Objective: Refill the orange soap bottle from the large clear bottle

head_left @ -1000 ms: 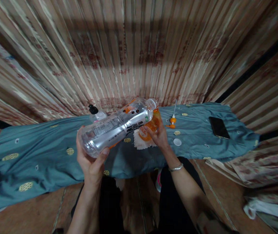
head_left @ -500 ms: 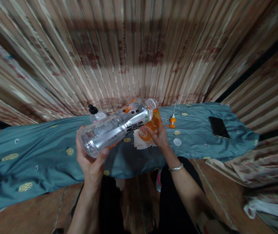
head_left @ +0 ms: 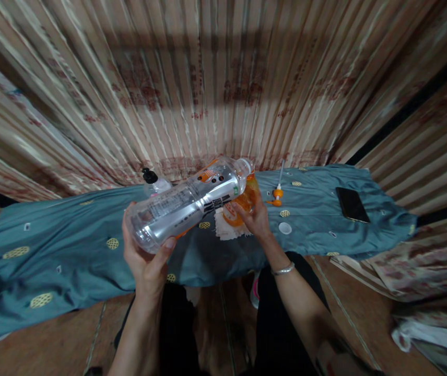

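Observation:
My left hand [head_left: 145,261] is closed round the base of a large clear plastic bottle [head_left: 184,209] with a silver and orange label. The bottle tilts, its neck pointing right and lying over the mouth of an orange bottle [head_left: 233,213]. Round the side of that orange bottle my right hand [head_left: 257,216] is wrapped. A pale cloth [head_left: 223,232] lies beneath the orange bottle. To its right are an orange pump top [head_left: 277,194] with a clear tube and a small white cap [head_left: 285,228]. Whether liquid passes between the two bottles, I cannot tell.
A bottle with a black pump [head_left: 151,177] stands behind the clear bottle, partly hidden. A black phone [head_left: 352,204] lies toward the right end of the teal cloth [head_left: 82,261] covering the narrow table. Patterned curtains [head_left: 223,78] hang close behind.

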### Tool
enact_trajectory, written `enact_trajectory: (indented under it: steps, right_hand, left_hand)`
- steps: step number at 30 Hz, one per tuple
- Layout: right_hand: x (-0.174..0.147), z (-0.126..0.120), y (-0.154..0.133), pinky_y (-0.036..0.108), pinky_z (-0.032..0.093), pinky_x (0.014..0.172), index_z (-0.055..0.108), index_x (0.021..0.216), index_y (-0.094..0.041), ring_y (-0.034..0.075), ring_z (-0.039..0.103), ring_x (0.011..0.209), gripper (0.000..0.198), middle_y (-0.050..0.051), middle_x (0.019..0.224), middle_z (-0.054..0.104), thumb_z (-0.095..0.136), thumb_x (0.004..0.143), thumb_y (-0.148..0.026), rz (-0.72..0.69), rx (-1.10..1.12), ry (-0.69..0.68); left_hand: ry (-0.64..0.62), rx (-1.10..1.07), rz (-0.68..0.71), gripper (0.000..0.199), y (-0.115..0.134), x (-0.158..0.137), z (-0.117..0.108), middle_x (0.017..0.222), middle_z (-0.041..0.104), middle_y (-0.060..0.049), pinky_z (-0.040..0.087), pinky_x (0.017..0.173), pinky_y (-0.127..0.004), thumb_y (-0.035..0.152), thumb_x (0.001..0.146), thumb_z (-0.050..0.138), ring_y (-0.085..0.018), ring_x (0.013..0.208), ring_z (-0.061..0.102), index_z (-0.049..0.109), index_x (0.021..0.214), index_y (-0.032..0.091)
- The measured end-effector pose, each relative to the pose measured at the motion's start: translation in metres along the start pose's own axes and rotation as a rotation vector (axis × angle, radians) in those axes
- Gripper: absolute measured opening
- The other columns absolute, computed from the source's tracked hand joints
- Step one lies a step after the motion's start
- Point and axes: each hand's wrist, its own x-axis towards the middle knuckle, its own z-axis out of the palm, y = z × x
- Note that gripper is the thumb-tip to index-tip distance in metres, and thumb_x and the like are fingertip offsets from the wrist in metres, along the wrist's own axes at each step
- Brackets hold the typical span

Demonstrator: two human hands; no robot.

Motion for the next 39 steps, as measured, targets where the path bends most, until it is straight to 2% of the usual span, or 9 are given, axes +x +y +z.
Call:
enact_trajectory:
  steps: [4,8,12,15,20,28,35,39]
  right_hand:
    - [-0.0006,0.0009,-0.0008,0.067,0.07,0.127,0.076,0.157,-0.025,0.045,0.083,0.144,0.081,0.02,0.146,0.088,0.092,0.102,-0.081,0.008,0.007,0.009]
    - [-0.0007,0.0004,-0.0025,0.068,0.068,0.13,0.075,0.159,-0.025,0.045,0.081,0.148,0.081,0.021,0.15,0.087,0.092,0.101,-0.08,0.033,0.01,-0.006]
    - [-0.0007,-0.0004,-0.0048,0.068,0.068,0.129,0.074,0.16,-0.025,0.046,0.081,0.148,0.082,0.021,0.15,0.086,0.092,0.102,-0.08,0.035,0.018,-0.017]
    - [-0.0004,-0.0009,-0.0068,0.067,0.07,0.127,0.074,0.16,-0.027,0.044,0.083,0.145,0.08,0.019,0.147,0.088,0.091,0.103,-0.081,0.027,0.017,-0.005]
    - [0.0001,-0.0015,-0.0091,0.071,0.07,0.127,0.075,0.156,-0.026,0.047,0.081,0.148,0.082,0.021,0.148,0.086,0.092,0.1,-0.083,0.063,0.039,-0.009]
    - [0.0008,-0.0001,-0.0079,0.074,0.068,0.128,0.076,0.151,-0.027,0.047,0.08,0.148,0.079,0.019,0.146,0.086,0.092,0.098,-0.085,0.059,0.053,-0.002]
    - [0.0009,-0.0003,-0.0084,0.068,0.072,0.125,0.076,0.155,-0.027,0.045,0.083,0.143,0.079,0.019,0.144,0.088,0.093,0.1,-0.081,0.049,0.041,-0.007]
    - [0.0001,0.0002,-0.0082,0.071,0.071,0.126,0.076,0.156,-0.026,0.046,0.082,0.145,0.079,0.019,0.145,0.087,0.092,0.101,-0.081,0.039,0.041,-0.003]
  left_hand:
    - [0.029,-0.059,-0.05,0.108,0.0025,0.0005,0.0015,0.169,0.075,-0.016,0.064,0.134,-0.061,0.072,0.08,0.111,-0.045,0.161,0.073,0.072,0.173,0.034]
    - [0.022,-0.059,-0.025,0.106,0.0033,0.0011,0.0017,0.168,0.077,-0.016,0.061,0.138,-0.061,0.07,0.082,0.11,-0.044,0.159,0.075,0.071,0.173,0.032]
    - [0.029,-0.061,-0.062,0.108,0.0028,0.0005,0.0,0.172,0.074,-0.018,0.063,0.135,-0.064,0.069,0.08,0.111,-0.048,0.163,0.072,0.071,0.174,0.033]
    - [0.022,-0.031,-0.04,0.107,0.0016,0.0001,-0.0002,0.171,0.074,-0.018,0.058,0.14,-0.066,0.073,0.083,0.107,-0.048,0.164,0.071,0.069,0.175,0.033]
    - [0.037,-0.063,-0.058,0.11,0.0029,0.0011,0.0017,0.17,0.075,-0.017,0.056,0.142,-0.067,0.071,0.078,0.112,-0.047,0.162,0.072,0.072,0.172,0.031]
    - [0.018,-0.067,-0.042,0.104,0.0065,0.001,0.0021,0.166,0.075,-0.016,0.061,0.138,-0.064,0.067,0.082,0.11,-0.046,0.16,0.073,0.071,0.173,0.034]
    - [0.011,-0.027,-0.013,0.102,0.0056,0.0009,0.0003,0.169,0.074,-0.017,0.052,0.146,-0.069,0.07,0.085,0.107,-0.048,0.165,0.069,0.071,0.174,0.034]
    - [0.005,-0.028,-0.012,0.103,0.0046,0.0016,0.0009,0.169,0.074,-0.017,0.056,0.142,-0.065,0.07,0.086,0.107,-0.046,0.161,0.072,0.07,0.175,0.034]
